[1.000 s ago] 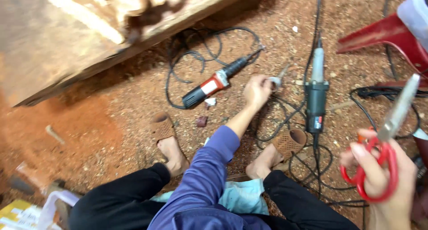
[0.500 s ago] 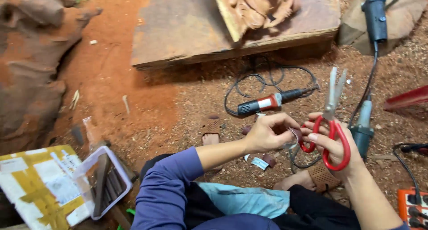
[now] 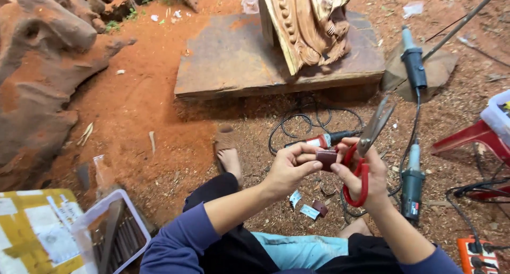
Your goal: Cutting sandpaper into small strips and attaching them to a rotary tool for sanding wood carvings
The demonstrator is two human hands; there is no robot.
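Our left hand (image 3: pixel 287 170) pinches a small dark-red sandpaper strip (image 3: pixel 325 158) taut while our right hand (image 3: pixel 366 176) grips red-handled metal scissors (image 3: pixel 366 146), blades up and clear of it.

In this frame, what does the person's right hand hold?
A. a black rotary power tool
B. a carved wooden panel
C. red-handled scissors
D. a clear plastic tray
C. The right hand has its fingers through the loops of the red-handled scissors, blades pointing up and away, while the left hand pinches a small dark brown piece next to them.
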